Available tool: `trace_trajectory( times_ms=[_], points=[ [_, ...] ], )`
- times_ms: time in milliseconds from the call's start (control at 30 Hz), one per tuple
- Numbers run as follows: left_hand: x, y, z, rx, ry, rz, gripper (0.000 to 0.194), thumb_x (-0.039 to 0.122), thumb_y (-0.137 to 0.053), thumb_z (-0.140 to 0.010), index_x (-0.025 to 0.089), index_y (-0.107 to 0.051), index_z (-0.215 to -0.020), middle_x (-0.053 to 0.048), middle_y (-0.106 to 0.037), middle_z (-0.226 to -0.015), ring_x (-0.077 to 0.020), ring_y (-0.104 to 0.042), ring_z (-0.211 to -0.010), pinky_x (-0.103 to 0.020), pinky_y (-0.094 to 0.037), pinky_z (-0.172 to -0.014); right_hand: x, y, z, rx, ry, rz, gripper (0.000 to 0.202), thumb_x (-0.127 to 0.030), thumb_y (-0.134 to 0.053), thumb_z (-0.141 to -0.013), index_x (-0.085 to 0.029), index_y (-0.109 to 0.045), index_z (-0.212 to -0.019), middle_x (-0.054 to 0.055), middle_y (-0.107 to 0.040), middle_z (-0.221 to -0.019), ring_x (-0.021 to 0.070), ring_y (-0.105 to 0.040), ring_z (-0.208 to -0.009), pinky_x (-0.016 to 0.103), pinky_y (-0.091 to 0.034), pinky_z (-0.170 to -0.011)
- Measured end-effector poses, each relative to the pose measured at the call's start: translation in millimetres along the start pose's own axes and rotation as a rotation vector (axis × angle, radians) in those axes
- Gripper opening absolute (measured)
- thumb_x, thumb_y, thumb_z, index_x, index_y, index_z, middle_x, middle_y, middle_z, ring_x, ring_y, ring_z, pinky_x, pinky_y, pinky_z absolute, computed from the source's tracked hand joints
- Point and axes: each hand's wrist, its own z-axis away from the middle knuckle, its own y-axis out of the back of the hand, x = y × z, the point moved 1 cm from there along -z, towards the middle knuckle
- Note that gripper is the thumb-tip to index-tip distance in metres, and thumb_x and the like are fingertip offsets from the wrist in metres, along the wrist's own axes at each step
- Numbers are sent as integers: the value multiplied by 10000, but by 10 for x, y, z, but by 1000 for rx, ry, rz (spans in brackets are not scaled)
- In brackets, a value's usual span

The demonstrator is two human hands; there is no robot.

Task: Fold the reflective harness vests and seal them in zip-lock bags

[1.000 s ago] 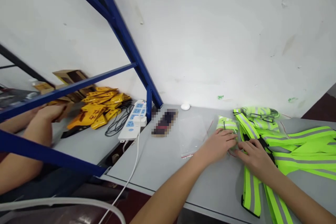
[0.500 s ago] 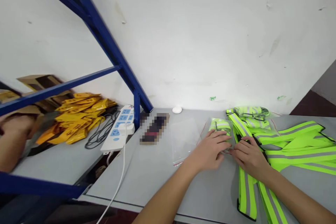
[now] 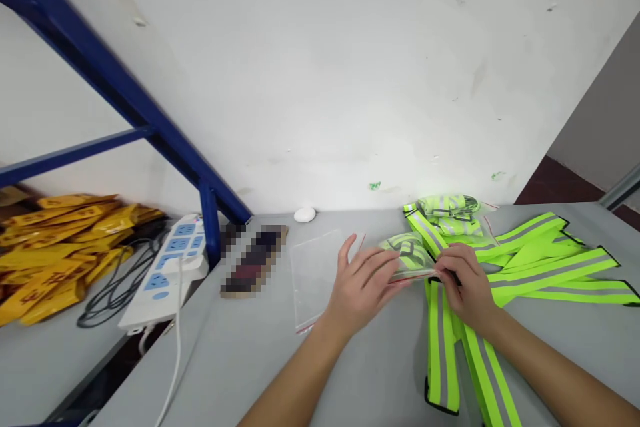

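the left hand point(image 3: 361, 290) and the right hand point(image 3: 466, 285) are a little apart, both pinching the red-lined edge of a small clear bag point(image 3: 424, 273). a rolled green strap point(image 3: 411, 245) is inside. the bag is between a flat clear bag point(image 3: 313, 273) and loose green straps point(image 3: 444, 353) on the gray worktop point(image 3: 380, 373).

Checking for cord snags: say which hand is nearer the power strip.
Left. The left hand touches the filled bag, right of the power strip; the right hand, at that bag's right end, is farther away.
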Motion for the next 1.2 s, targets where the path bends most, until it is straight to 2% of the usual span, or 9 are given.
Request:
trace_trajectory(
  times_ms=[133,300,367,467,533,733,867,1067,1200],
  points=[
    [-176,-32,54,28,3,102,539,563,-718,-701,267,-453,-1066,-94,-687,-1055,-216,-659,-948,-463,-467,-955,45,15,-3,111,-145,-145,133,-124,-425,-914,-247,-473,-926,58,-526,-879,220,-575,-837,393,-498,-695],
    [-164,-36,53,28,74,215,98,248,-556,-896,251,-539,-992,-80,-669,-1043,-195,-630,-951,-395,-502,-866,29,15,18,164,-283,-395,96,-170,-343,-966,-252,-393,-964,74,-512,-991,209,-609,-874,409,-519,-729],
    [-87,-33,38,13,33,288,182,327,-519,-915,243,-551,-1073,-93,-674,-1037,-209,-621,-949,-407,-492,-875,3,16,15,172,-303,-388,72,-185,-353,-969,-252,-381,-973,86,-514,-1010,217,-595,-907,403,-513,-721],
    [18,-47,22,-36,-16,385,528,607,-426,-879,220,-484,-1235,-134,-659,-1100,-259,-611,-1017,-477,-446,-945,-41,13,-3,180,-343,-332,49,-211,-354,-974,-248,-373,-950,96,-530,-994,228,-571,-929,403,-493,-726],
    [60,-65,24,-30,8,420,619,660,-415,-851,225,-425,-1291,-141,-643,-1142,-272,-603,-1061,-511,-410,-987,-67,2,-13,176,-385,-328,49,-227,-351,-977,-246,-373,-937,95,-539,-983,226,-574,-918,401,-488,-731],
    [145,-99,49,65,159,501,300,206,-507,-903,241,-514,-1201,-93,-669,-1108,-208,-618,-1043,-490,-445,-987,-92,-62,32,122,-515,-397,62,-280,-368,-988,-246,-405,-951,89,-569,-958,216,-589,-938,360,-510,-722],
    [182,-94,38,160,353,614,193,129,-533,-888,242,-627,-1012,-49,-710,-1036,-188,-653,-986,-441,-508,-930,-89,-80,51,91,-581,-483,86,-327,-400,-987,-246,-428,-995,54,-592,-883,182,-607,-816,300,-510,-629],
    [163,-118,34,182,831,846,144,276,-544,-915,194,-662,-918,-56,-738,-975,-193,-687,-935,-333,-548,-826,-90,-24,16,60,-580,-434,116,-339,-464,-965,-234,-512,-977,31,-607,-824,161,-596,-732,267,-495,-582],
    [189,-127,55,233,967,929,199,355,-518,-931,186,-594,-857,-48,-726,-947,-175,-676,-900,-296,-529,-793,-86,-13,41,60,-561,-420,100,-329,-485,-953,-238,-525,-943,40,-615,-837,175,-609,-747,280,-500,-587]
  ],
)
